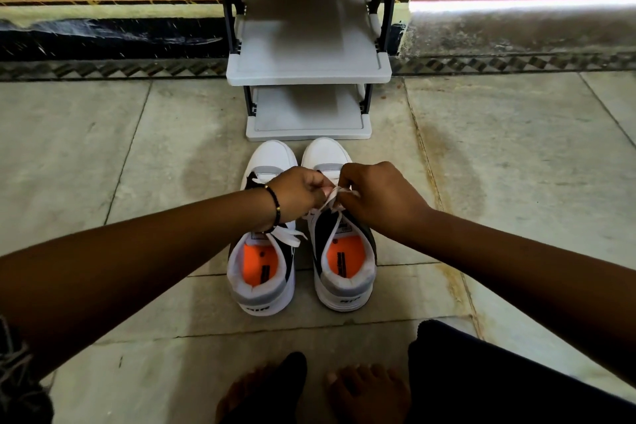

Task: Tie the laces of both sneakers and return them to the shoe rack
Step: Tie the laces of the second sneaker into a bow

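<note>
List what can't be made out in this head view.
- Knot on the right sneaker: hidden by the left hand and right hand.
- Left sneaker lacing: covered by the left forearm.
- Shoe rack top: cut off by the upper edge.
- Insole print: too small.

white sneakers [299, 234], orange insoles [263, 262], grey rack [308, 69]

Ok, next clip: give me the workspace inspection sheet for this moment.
Surface: stone tile floor, stained, with dark joints.
Job's things: right sneaker, lace being worked; left sneaker, loose lace; both on the floor, toes toward the shoe rack, whose visible shelves hold nothing.
Clutter: nothing seen.
Grippers: left hand and right hand both pinch the right sneaker's lace.
Cables: nothing seen.
Surroundings: wall behind the rack; bare feet at the bottom edge; beaded bracelet on the left wrist.
</note>
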Tool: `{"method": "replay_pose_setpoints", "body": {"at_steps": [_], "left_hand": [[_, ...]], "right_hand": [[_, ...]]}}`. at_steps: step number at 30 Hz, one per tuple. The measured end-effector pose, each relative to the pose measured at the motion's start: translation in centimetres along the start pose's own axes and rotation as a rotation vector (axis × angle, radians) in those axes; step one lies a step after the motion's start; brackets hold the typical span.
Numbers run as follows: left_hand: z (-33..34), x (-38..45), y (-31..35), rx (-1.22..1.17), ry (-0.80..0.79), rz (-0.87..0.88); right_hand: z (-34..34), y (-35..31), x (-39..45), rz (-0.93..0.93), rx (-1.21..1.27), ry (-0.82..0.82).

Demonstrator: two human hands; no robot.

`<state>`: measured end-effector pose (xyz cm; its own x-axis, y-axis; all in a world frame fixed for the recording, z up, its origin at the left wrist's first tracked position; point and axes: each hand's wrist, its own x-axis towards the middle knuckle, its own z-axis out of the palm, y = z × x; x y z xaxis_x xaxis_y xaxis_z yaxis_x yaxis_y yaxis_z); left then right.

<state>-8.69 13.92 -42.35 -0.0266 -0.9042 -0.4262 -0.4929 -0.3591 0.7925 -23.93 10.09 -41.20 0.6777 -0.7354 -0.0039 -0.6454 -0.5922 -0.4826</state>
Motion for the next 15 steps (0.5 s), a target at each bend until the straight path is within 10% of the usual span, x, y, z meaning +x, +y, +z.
{"method": "replay_pose_setpoints", "body": {"at_steps": [8, 15], "left_hand": [[-2.0, -0.6, 1.2, 0.686, 0.27, 0.268], [-3.0, -1.8, -1.1, 0.686, 0.263, 0.17]], "right_hand": [[-1.5, 0.8, -1.0, 0.006, 0.108, -0.038], [-2.0, 2.9, -2.5, 0.204, 0.203, -0.15]]}}
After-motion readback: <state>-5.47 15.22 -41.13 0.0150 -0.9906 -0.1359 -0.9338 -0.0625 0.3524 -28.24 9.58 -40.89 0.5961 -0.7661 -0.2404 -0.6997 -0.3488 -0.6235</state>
